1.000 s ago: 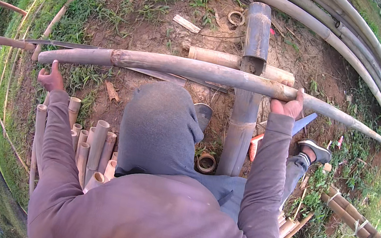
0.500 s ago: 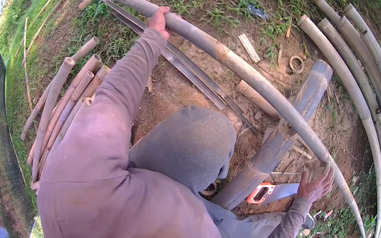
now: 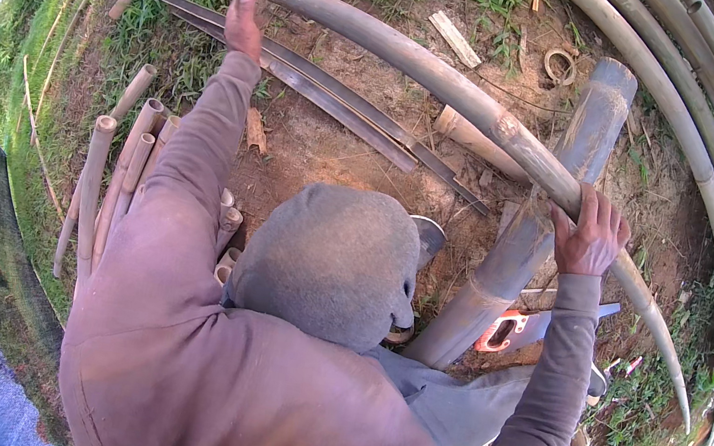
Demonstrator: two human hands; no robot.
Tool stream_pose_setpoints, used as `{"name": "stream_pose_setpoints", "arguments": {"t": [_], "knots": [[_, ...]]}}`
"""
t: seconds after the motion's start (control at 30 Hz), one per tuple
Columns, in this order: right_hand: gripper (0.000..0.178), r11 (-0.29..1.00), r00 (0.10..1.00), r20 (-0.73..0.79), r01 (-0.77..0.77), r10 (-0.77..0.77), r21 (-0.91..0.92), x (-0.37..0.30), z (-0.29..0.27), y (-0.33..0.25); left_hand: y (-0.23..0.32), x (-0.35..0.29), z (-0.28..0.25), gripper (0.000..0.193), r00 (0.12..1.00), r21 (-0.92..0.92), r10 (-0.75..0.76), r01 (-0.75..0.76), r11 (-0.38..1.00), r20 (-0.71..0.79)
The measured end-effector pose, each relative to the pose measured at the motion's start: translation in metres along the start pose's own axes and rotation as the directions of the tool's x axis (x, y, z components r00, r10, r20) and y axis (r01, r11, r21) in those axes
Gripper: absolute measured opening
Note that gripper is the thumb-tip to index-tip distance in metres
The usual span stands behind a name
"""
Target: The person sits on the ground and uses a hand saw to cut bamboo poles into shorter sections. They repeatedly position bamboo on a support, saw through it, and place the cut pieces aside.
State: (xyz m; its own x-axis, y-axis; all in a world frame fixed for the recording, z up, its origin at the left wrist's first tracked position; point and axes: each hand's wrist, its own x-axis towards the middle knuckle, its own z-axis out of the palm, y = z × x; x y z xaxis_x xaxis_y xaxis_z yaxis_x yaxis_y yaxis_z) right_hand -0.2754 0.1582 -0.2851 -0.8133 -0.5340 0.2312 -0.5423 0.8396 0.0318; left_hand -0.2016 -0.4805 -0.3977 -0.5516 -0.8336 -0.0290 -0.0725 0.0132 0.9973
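Note:
A long, pale bamboo pole (image 3: 378,38) runs across my front, from the far left down to the right. It passes over a thick grey bamboo log (image 3: 501,266). My left hand (image 3: 244,29) is at the pole's near side toward its left end, one digit raised against it; the other fingers are mostly hidden, and the hand seems to support the pole. My right hand (image 3: 589,234) is wrapped over the pole just right of the log. Below that hand, a handsaw (image 3: 504,331) with an orange handle lies by the log, its blade partly behind my forearm.
Dark long strips (image 3: 338,111) lie on the soil beyond my bent knee (image 3: 327,261). Several bamboo poles (image 3: 679,107) lie at the right, and cut bamboo lengths (image 3: 116,164) stand at the left. A short bamboo piece (image 3: 479,141) and a ring (image 3: 560,66) lie near the log.
My right hand has gone from open beside the pole to gripping it farther up. My left hand has shifted left, its fingers no longer over the top. The pole's left part appears farther left and higher.

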Motion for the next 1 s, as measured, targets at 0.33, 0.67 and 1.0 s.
{"name": "stream_pose_setpoints", "arguments": {"t": [0.33, 0.67, 1.0], "knots": [[0.070, 0.975, 0.970, 0.104, -0.223, 0.219, 0.022, 0.011, 0.069, -0.060, -0.030, -0.135, 0.056, 0.045, 0.609, 0.643, -0.234, -0.757, 0.112, 0.758], [0.071, 0.970, 0.982, 0.068, 0.160, -0.175, 0.186, -0.016, 0.022, -0.111, 0.019, -0.104, 0.054, 0.028, 0.220, 0.229, -0.125, -0.972, 0.057, 0.967], [0.061, 0.882, 0.976, 0.174, 0.033, -0.129, 0.471, -0.061, 0.021, -0.112, 0.063, -0.150, 0.028, 0.030, 0.104, 0.109, 0.450, -0.994, 0.016, 0.887]]}}
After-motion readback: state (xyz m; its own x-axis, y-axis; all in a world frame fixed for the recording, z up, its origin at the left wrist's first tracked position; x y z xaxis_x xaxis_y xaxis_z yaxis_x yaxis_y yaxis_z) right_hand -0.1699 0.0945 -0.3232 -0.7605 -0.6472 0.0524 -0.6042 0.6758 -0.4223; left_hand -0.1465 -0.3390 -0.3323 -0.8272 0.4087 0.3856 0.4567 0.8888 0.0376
